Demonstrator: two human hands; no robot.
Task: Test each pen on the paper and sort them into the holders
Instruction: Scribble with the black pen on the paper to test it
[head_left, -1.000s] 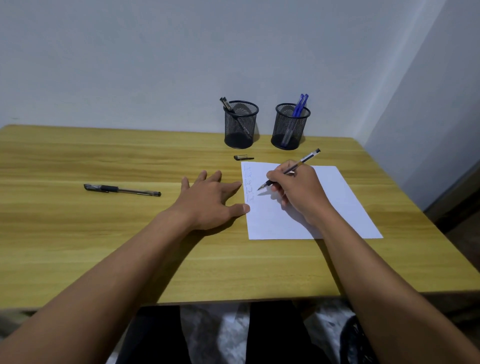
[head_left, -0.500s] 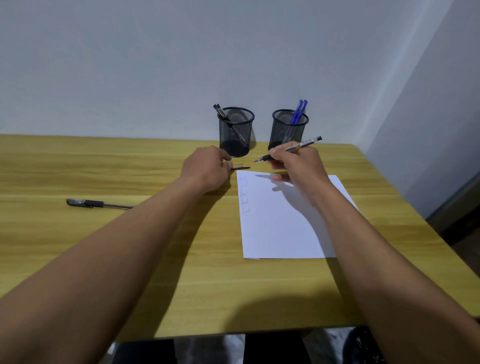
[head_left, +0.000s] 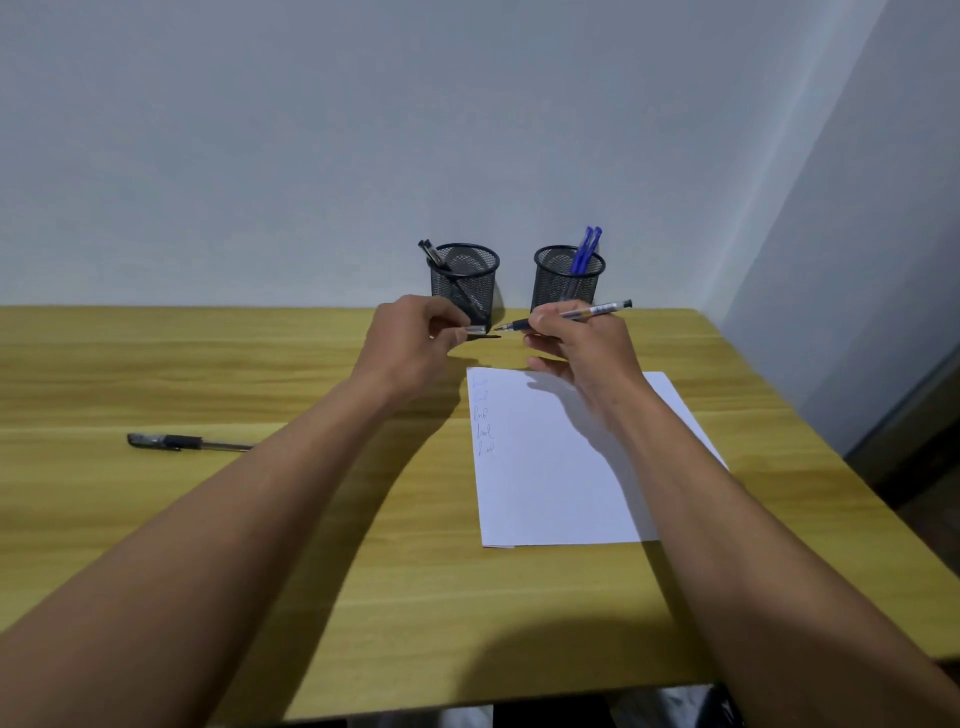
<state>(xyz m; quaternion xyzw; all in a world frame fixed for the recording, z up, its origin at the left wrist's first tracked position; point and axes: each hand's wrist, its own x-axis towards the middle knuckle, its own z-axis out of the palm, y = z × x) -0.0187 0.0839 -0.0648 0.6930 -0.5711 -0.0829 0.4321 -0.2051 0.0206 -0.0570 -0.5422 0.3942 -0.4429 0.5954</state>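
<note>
Above the table (head_left: 311, 571), before the holders:
Right hand (head_left: 582, 343): fingers clamped on pen (head_left: 566, 314), tip leftward
Left hand (head_left: 415, 338): pinching cap (head_left: 480, 332), just beside tip
Paper (head_left: 561, 467): flat, under right wrist
Spare pen (head_left: 187, 442): far left

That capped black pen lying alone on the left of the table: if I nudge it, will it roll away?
The capped black pen looks slim and round, so it may roll, though its cap clip would probably stop it soon. It likely feels light and stiff. The wooden table looks flat and smooth, so a sideways push could slide it easily.
</note>
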